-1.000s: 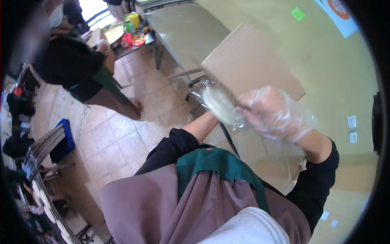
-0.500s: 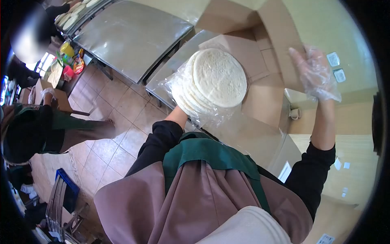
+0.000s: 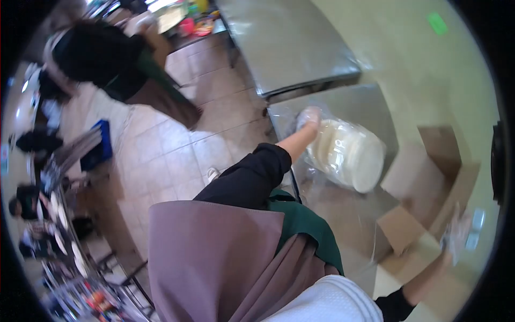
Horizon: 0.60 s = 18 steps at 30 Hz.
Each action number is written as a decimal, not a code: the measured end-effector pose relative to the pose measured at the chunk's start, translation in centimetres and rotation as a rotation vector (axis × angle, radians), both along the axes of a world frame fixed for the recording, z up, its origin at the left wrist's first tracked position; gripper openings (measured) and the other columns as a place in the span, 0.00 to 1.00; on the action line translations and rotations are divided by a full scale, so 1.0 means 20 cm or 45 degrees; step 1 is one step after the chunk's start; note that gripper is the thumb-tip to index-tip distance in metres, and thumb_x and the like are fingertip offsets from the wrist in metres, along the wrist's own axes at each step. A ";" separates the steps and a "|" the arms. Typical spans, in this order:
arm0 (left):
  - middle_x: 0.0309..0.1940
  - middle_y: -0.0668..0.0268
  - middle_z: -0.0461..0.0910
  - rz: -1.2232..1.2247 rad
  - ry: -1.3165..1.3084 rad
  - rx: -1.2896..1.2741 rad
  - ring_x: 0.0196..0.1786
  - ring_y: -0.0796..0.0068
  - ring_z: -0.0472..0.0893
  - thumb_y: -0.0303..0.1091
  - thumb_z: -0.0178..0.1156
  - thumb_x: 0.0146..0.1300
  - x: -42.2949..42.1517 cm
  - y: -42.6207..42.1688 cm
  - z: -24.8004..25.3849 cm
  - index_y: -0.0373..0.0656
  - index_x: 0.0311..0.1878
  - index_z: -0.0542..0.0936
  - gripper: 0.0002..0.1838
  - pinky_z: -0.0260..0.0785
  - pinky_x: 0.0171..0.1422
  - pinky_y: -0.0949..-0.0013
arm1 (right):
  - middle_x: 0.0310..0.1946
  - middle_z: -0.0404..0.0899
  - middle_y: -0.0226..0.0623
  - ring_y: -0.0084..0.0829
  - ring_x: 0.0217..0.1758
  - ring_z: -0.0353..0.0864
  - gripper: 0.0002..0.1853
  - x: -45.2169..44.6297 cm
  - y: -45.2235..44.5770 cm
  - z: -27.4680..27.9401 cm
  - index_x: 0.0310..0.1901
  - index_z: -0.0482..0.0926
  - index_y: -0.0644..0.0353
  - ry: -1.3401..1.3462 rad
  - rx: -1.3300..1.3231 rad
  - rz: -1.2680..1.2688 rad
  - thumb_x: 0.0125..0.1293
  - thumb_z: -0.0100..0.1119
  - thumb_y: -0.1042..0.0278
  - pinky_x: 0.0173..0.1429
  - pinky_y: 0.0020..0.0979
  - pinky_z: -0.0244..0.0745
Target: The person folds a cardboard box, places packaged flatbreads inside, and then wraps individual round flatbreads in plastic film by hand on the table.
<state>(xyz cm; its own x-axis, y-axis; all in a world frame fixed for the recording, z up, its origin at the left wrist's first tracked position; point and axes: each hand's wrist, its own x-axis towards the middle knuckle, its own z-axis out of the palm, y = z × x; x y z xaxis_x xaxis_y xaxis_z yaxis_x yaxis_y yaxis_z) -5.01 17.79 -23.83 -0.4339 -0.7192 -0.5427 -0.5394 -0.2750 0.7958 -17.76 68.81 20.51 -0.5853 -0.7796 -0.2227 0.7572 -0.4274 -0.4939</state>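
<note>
Although the wall labels (image 3: 477, 220) were blurred, the left hand (image 3: 309, 117) was held outstretched at the bagged flatbreads (image 3: 367, 162), the right hand (image 3: 454, 236) by the carton (image 3: 416, 180); how either's fingers were set could not be told.

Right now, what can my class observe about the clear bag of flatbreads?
The clear bag, glossy and plastic-looking, holds several pale, round flatbreads in a stack tipped sideways, one end facing the cardboard box. It bunches loosely by the gloved left hand, which grips its other end. Whether it rests on the table is unclear.
</note>
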 end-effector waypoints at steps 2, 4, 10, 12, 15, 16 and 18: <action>0.39 0.61 0.79 0.067 0.262 -0.042 0.43 0.65 0.77 0.42 0.55 0.57 0.08 -0.01 -0.06 0.42 0.40 0.80 0.14 0.66 0.46 0.60 | 0.58 0.66 0.37 0.26 0.44 0.69 0.25 -0.18 0.12 -0.04 0.63 0.66 0.49 1.219 1.773 -0.003 0.67 0.46 0.51 0.46 0.24 0.65; 0.45 0.63 0.78 -0.081 0.648 -0.109 0.48 0.65 0.76 0.45 0.56 0.58 0.19 0.04 0.01 0.45 0.47 0.77 0.18 0.67 0.48 0.60 | 0.57 0.66 0.37 0.24 0.42 0.68 0.25 -0.26 0.27 0.01 0.61 0.70 0.50 1.885 2.621 -0.056 0.66 0.47 0.49 0.44 0.22 0.65; 0.47 0.63 0.77 0.221 0.795 0.592 0.44 0.65 0.76 0.50 0.55 0.60 0.78 -0.24 0.32 0.46 0.53 0.70 0.23 0.66 0.51 0.59 | 0.60 0.67 0.44 0.32 0.58 0.69 0.35 0.47 -0.40 0.46 0.63 0.64 0.63 1.743 3.146 -0.546 0.64 0.44 0.42 0.59 0.31 0.63; 0.48 0.57 0.77 0.357 0.773 0.545 0.46 0.61 0.76 0.48 0.51 0.62 1.00 -0.39 0.24 0.44 0.57 0.68 0.24 0.66 0.51 0.56 | 0.51 0.68 0.45 0.32 0.46 0.68 0.35 1.05 -1.02 0.55 0.63 0.63 0.64 1.810 2.820 -0.821 0.59 0.53 0.47 0.50 0.32 0.66; 0.51 0.55 0.75 0.649 0.707 0.612 0.50 0.57 0.76 0.45 0.48 0.63 1.40 -0.57 0.15 0.42 0.61 0.64 0.26 0.68 0.53 0.57 | 0.38 0.70 0.46 0.30 0.29 0.65 0.39 1.14 -1.21 0.51 0.62 0.60 0.66 1.862 2.260 -1.213 0.52 0.66 0.56 0.37 0.33 0.71; 0.51 0.56 0.75 0.706 0.640 0.581 0.47 0.58 0.77 0.45 0.48 0.63 1.54 -0.62 0.07 0.42 0.61 0.64 0.26 0.69 0.49 0.59 | 0.44 0.70 0.47 0.31 0.36 0.68 0.36 1.16 -1.25 0.48 0.63 0.61 0.64 2.108 1.990 -1.239 0.54 0.65 0.62 0.44 0.31 0.72; 0.50 0.56 0.75 0.766 0.491 0.518 0.41 0.62 0.77 0.44 0.48 0.64 1.89 -0.71 -0.22 0.42 0.61 0.63 0.25 0.71 0.43 0.63 | 0.57 0.69 0.50 0.33 0.49 0.74 0.33 1.19 -1.32 0.44 0.64 0.62 0.60 2.531 1.380 -1.243 0.57 0.63 0.75 0.56 0.28 0.73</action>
<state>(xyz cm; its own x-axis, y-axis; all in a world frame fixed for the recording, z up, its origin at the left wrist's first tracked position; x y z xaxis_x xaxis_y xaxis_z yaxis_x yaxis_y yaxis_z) 32.79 3.61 -28.27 -0.2460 -0.6674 -0.7029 0.0834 -0.7371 0.6707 6.13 42.39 29.39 -0.4731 -0.3305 0.8167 -0.8019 0.5453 -0.2439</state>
